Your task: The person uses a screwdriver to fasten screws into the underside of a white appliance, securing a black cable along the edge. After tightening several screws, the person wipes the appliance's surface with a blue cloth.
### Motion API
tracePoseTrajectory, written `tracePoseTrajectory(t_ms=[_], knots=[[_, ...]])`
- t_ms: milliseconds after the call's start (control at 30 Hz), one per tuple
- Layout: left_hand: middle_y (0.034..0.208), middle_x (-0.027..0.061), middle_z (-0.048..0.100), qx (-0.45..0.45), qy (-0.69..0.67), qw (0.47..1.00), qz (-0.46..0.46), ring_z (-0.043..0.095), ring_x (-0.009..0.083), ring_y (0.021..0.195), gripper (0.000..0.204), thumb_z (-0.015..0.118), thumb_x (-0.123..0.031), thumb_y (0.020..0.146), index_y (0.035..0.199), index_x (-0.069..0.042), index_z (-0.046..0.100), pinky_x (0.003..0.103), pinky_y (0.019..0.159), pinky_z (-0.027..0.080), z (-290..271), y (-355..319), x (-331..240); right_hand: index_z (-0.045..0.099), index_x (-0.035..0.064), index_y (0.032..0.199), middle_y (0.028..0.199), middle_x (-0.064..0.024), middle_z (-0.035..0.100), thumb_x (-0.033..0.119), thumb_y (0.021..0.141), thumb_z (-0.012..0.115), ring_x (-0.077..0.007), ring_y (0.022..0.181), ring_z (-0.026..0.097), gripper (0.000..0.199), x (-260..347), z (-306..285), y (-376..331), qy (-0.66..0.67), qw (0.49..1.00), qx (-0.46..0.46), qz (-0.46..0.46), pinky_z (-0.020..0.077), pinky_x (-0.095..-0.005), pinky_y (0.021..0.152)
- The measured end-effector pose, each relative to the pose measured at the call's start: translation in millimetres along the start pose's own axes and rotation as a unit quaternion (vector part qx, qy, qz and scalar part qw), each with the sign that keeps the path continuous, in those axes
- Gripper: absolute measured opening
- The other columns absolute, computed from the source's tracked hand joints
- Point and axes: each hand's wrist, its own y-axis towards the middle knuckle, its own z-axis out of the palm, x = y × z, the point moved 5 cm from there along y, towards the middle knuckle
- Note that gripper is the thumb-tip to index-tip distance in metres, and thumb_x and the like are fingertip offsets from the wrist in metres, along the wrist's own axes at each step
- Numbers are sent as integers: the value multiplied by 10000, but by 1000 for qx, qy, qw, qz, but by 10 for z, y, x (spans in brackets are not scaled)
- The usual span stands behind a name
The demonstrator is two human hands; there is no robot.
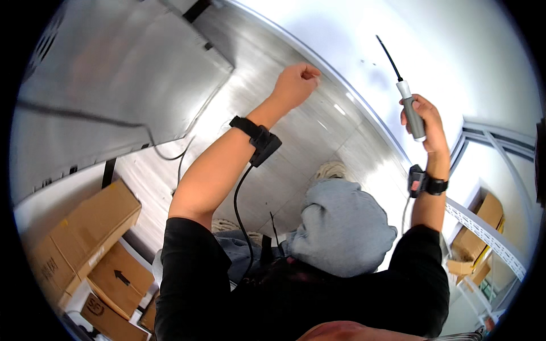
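My right hand (430, 120) is closed around the grey and white handle of a screwdriver (414, 113). Its thin black shaft points up and to the left, in front of the white wall (466, 62). A few small dark marks (368, 62) show on the wall, to the left of the shaft. My left hand (297, 85) is raised near the foot of the wall with its fingers curled in. Whatever those fingers may hold is hidden. Each wrist wears a black strap with a small device, the left one (264, 145) trailing a black cable.
A large grey metal cabinet (125, 68) stands at the left, with a dark cable hanging across it. Cardboard boxes (85, 233) are stacked at the lower left. To the right is a white metal rack (489, 233) with more boxes. My bent knee (347, 227) is below my hands.
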Motion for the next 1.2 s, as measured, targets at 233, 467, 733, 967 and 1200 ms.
tracePoseTrajectory(t_ms=[233,467,733,967,1200], knots=[[935,78,640,-54,171,982,65,587,176,809,286,654,-188,828,1067,-34,616,311,721,487,739,1023,54,557,14,1022,722,-54,580,229,895,510,-115,629,538,254,-1355,-225,138,236,964,-121,32,444,-241,598],[885,63,640,-112,278,943,143,592,209,770,207,663,-167,815,989,-54,653,346,693,483,1138,1549,110,576,33,1045,784,-36,589,126,881,521,-115,693,551,196,-1760,-230,78,251,959,-118,62,443,-248,647],[875,64,645,-114,159,977,87,605,170,787,138,643,-170,853,922,-51,658,311,674,488,1077,1501,58,557,14,1150,798,-9,577,118,874,592,-78,669,535,297,-1735,-86,253,179,980,-61,67,421,-219,552],[948,88,632,-57,-480,864,-143,631,191,832,189,530,-223,948,942,-39,573,285,729,551,574,817,339,560,21,1175,707,23,531,130,853,643,-47,566,476,351,-1378,342,572,120,990,43,65,375,-198,482],[914,114,641,-164,-490,852,-79,652,211,871,185,502,-181,958,929,-14,575,289,758,570,-266,80,482,574,29,1167,730,19,528,136,848,653,-54,584,466,346,-888,1084,776,75,982,168,43,394,-210,533]])
